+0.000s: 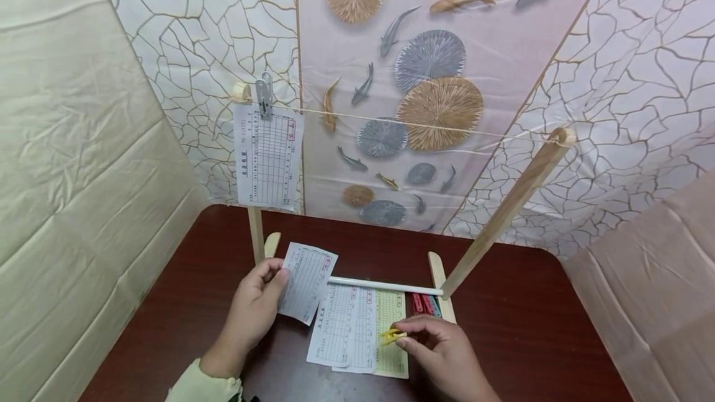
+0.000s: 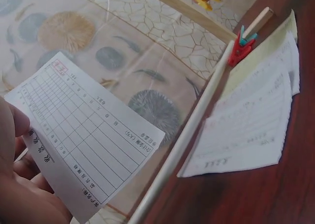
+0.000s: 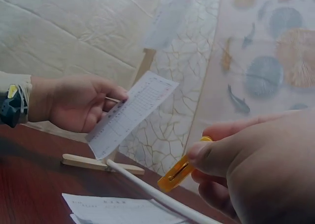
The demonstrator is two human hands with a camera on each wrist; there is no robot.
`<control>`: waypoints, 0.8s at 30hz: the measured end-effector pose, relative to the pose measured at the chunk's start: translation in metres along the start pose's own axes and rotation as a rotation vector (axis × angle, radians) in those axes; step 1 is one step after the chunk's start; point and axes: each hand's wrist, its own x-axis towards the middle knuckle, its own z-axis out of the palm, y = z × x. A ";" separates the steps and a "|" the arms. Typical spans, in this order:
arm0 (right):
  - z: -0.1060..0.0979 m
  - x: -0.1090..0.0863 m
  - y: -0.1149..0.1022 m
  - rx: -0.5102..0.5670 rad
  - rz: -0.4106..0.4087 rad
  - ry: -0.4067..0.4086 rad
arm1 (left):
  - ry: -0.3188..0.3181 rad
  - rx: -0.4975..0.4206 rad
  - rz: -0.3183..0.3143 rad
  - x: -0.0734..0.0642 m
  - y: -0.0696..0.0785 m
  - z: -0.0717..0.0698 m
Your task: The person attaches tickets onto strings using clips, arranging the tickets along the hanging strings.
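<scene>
My left hand (image 1: 254, 303) pinches a white printed receipt slip (image 1: 307, 281) by its left edge, thumb in front, holding it raised over the table. In my right hand (image 1: 441, 352) a yellow clothespin (image 1: 393, 335) is pinched between thumb and fingers; the right wrist view shows the clothespin (image 3: 178, 174) pointing down and left. Below the hands lie two overlapping white slips (image 1: 331, 334) and a yellow-green slip (image 1: 391, 312). Another white slip (image 1: 268, 160) hangs from the string at the upper left, held by a grey clothespin (image 1: 264, 97).
A string (image 1: 357, 115) runs between two wooden posts, the right post (image 1: 503, 216) leaning outward in view. A white rod (image 1: 385, 286) joins their feet low over the table (image 1: 514, 327). Red and teal clothespins (image 1: 426, 304) lie by the right foot. Patterned cloth (image 1: 357, 48) hangs behind.
</scene>
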 end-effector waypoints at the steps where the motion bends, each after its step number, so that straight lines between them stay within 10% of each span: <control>1: -0.001 0.002 -0.003 -0.011 -0.013 0.003 | 0.004 -0.003 0.006 0.000 0.002 0.000; 24: -0.045 0.050 -0.093 -0.141 -0.274 -0.006 | 0.055 -0.076 0.171 0.012 0.039 0.001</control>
